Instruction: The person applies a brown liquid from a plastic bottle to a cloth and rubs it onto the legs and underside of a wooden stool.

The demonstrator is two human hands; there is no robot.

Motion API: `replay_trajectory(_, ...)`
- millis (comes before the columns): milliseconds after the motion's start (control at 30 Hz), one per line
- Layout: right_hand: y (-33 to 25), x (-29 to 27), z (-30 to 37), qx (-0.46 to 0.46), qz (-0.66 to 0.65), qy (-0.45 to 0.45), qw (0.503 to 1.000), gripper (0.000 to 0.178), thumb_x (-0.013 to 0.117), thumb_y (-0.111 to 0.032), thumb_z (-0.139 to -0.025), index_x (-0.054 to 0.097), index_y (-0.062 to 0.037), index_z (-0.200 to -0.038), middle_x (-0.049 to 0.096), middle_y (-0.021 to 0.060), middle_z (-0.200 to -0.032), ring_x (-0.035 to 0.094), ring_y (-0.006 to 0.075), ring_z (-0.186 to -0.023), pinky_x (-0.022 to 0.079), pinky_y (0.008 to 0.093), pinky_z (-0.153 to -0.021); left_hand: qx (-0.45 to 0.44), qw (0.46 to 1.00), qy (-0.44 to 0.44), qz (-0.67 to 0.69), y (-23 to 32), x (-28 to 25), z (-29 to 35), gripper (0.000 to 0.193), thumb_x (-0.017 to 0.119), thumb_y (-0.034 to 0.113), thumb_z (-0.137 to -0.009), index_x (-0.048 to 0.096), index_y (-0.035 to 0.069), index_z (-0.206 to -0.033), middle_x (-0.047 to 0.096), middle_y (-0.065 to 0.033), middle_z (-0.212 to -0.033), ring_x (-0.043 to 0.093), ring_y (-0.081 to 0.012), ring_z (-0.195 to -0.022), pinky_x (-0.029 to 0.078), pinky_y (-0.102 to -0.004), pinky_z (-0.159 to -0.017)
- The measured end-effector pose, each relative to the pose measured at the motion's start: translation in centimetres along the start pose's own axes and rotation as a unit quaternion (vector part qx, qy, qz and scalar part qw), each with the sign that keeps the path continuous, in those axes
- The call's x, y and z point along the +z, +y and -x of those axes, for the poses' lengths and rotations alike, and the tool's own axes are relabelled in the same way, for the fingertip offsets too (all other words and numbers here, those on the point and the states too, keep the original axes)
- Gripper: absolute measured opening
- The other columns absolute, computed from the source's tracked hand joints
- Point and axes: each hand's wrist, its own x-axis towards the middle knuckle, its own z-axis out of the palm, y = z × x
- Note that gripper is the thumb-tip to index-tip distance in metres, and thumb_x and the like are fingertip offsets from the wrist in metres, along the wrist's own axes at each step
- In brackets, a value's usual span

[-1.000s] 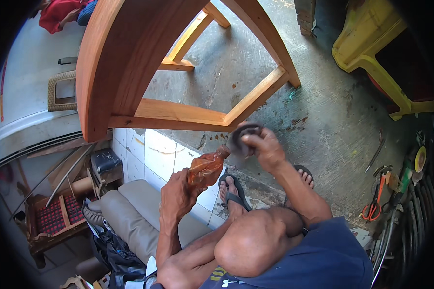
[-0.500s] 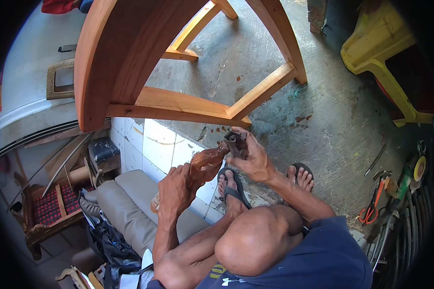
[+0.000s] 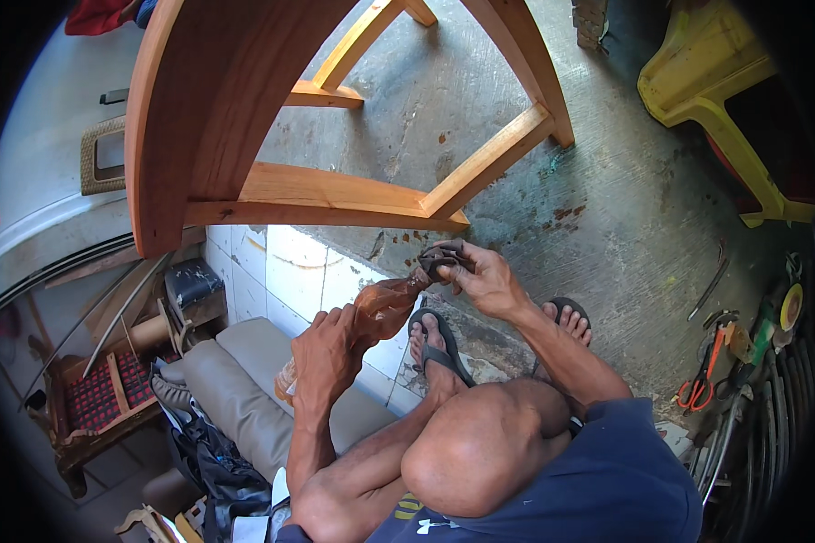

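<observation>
My left hand (image 3: 324, 351) is wrapped round a clear plastic bottle (image 3: 386, 306) with brown liquid or stain in it. The bottle lies tilted, its neck pointing up and to the right, and its base shows behind my wrist. In my right hand (image 3: 491, 282) is a crumpled dark brown cloth (image 3: 444, 259), pinched between thumb and fingers. That cloth covers the bottle's mouth, so the opening is hidden. Just beyond both hands stands a varnished wooden furniture frame (image 3: 326, 192), with a broad curved panel on its left and slimmer legs and rails.
A yellow plastic chair (image 3: 715, 109) is at the far right. Orange-handled scissors (image 3: 695, 394) and a green angle grinder (image 3: 759, 348) lie at the right. A grey cushion (image 3: 235, 398) and a chair with a woven red seat (image 3: 100, 398) are at the left. Brown spots mark the concrete floor (image 3: 625, 235).
My right fingers have shifted their grip on the cloth, which now sits flatter over the bottle's mouth. The bottle stays tilted in my left hand. The view has shifted slightly.
</observation>
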Motion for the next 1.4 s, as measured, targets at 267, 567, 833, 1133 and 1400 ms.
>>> replay_trajectory(267,0.9,0.2,-0.4,-0.066,0.002,0.019,0.998,0.033,0.066,-0.012,-0.096,0.066,-0.0071,-0.128,0.072,0.0029,-0.095,0.062,0.0071,-0.072,0.052,0.0258,-0.065,0.018,1.000,0.021,-0.002,-0.4,0.7,-0.1,0.042,0.082,0.032,-0.078,0.059,0.007,-0.101,0.067,-0.0104,-0.088,0.064,-0.0340,-0.088,0.051,-0.0452,-0.066)
replay_trajectory(567,4.3,-5.2,-4.2,-0.128,0.135,0.214,0.959,0.027,0.064,-0.008,-0.093,0.065,-0.0049,-0.120,0.074,0.0091,-0.104,0.071,0.0228,-0.091,0.055,0.0371,-0.079,-0.017,0.965,0.104,0.240,-1.6,4.3,0.2,0.058,0.088,0.029,-0.073,0.061,0.004,-0.118,0.069,-0.0162,-0.099,0.066,-0.0370,-0.094,0.053,-0.0435,-0.078)
replay_trajectory(833,11.3,-9.7,-17.9,-0.206,0.222,0.158,0.940,0.018,0.059,-0.005,-0.086,0.068,-0.0016,-0.102,0.070,0.0247,-0.099,0.069,0.0383,-0.096,0.055,0.0452,-0.080,0.011,0.961,0.066,0.268,-1.0,4.3,-0.7,0.069,0.091,0.026,-0.070,0.058,0.002,-0.125,0.069,-0.0180,-0.105,0.067,-0.0356,-0.095,0.054,-0.0425,-0.082)
replay_trajectory(1133,2.9,-6.8,-6.5,-0.035,0.422,0.061,0.904,0.018,0.062,-0.009,-0.085,0.071,-0.0017,-0.098,0.068,0.0246,-0.093,0.066,0.0427,-0.092,0.054,0.0473,-0.084,-0.055,0.927,0.047,0.369,-2.8,4.1,0.8,0.073,0.089,0.019,-0.072,0.053,0.000,-0.133,0.069,-0.0164,-0.114,0.069,-0.0290,-0.103,0.054,-0.0382,-0.090)
replay_trajectory(1400,3.8,-7.0,-9.6,-0.102,0.302,0.140,0.937,0.024,0.069,-0.014,-0.085,0.071,0.0005,-0.104,0.071,0.0227,-0.093,0.070,0.0388,-0.088,0.054,0.0435,-0.086,-0.039,0.914,0.008,0.405,-1.5,3.2,-0.1,0.083,0.090,0.015,-0.072,0.047,-0.003,-0.141,0.063,-0.0158,-0.129,0.062,-0.0246,-0.118,0.050,-0.0372,-0.103)
